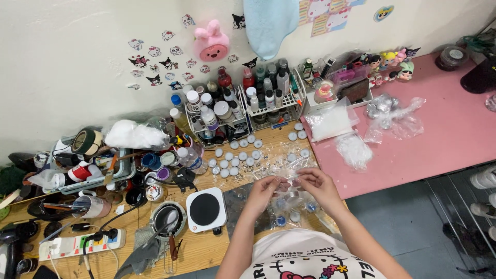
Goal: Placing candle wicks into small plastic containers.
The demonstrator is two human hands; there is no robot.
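While both forearms angle inward, left hand (pixel 266 187) and right hand (pixel 316 182), each grip pinched on clear plastic bag (pixel 289 173)

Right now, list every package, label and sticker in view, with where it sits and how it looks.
Clear plastic bag: held between left hand and right hand.
Bag of white filling: pink table's left edge.
Crumpled clear bag: pink table, middle.
Labelled bottles: wire rack by wall, white labels.
Cartoon stickers: white wall, black, white, pink.

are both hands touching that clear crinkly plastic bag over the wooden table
Touching. The head view shows the left hand and right hand pinching the top edge of the clear crinkly plastic bag between their fingertips, with no gap visible.
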